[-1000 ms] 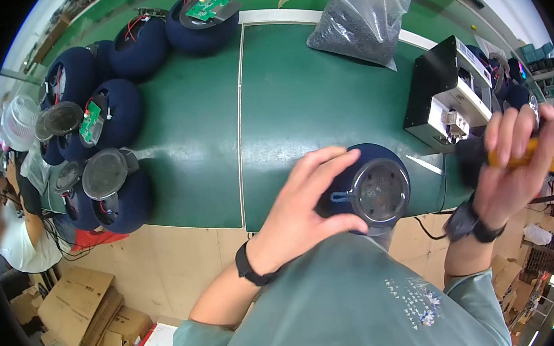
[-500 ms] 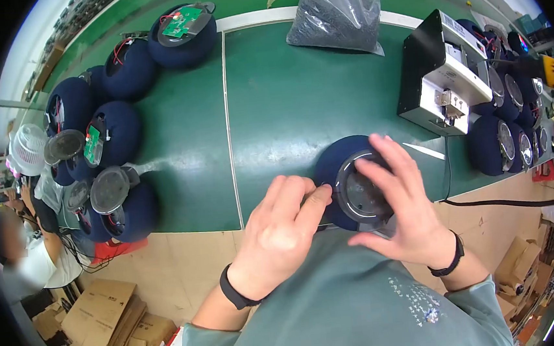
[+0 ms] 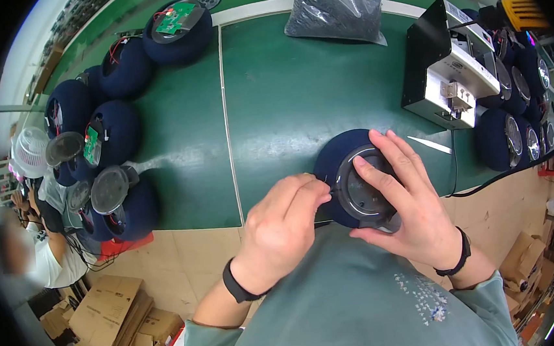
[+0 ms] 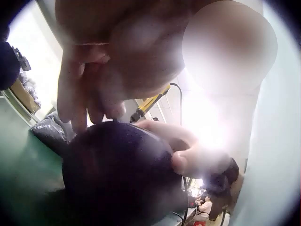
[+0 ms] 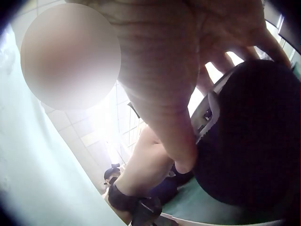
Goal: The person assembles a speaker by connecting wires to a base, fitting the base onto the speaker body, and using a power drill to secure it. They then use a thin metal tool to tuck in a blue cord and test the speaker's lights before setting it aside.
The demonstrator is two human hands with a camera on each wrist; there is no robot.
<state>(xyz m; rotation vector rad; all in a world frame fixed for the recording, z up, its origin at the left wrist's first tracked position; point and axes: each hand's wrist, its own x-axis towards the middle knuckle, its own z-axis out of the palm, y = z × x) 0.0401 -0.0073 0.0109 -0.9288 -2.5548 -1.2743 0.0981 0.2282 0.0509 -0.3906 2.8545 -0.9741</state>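
A round navy fabric-covered speaker (image 3: 334, 159) sits at the table's near edge, its dark round base plate (image 3: 360, 192) facing up and toward me. My left hand (image 3: 284, 221) pinches the small strap loop (image 3: 334, 189) at the plate's left edge between thumb and forefinger. Across the plate's right side lies my right hand (image 3: 409, 205), fingers spread over the rim and thumb at the near side, holding the speaker. In the right wrist view, the right thumb (image 5: 184, 157) presses against the navy speaker (image 5: 249, 136). Left fingertips (image 4: 115, 110) meet the speaker's top in the left wrist view.
A yellow-handled electric screwdriver (image 3: 525, 14) hangs at upper right, over a black-and-white machine (image 3: 445, 72). Several navy speakers (image 3: 121, 130) with exposed boards stand at left, and more navy speakers (image 3: 497, 139) at right. A bag of black bits (image 3: 336, 12) and a white strip (image 3: 429, 145) lie on the table.
My right hand has left the electric screwdriver and come onto the speaker. My left hand has gone from spread beside the speaker to pinching the strap loop.
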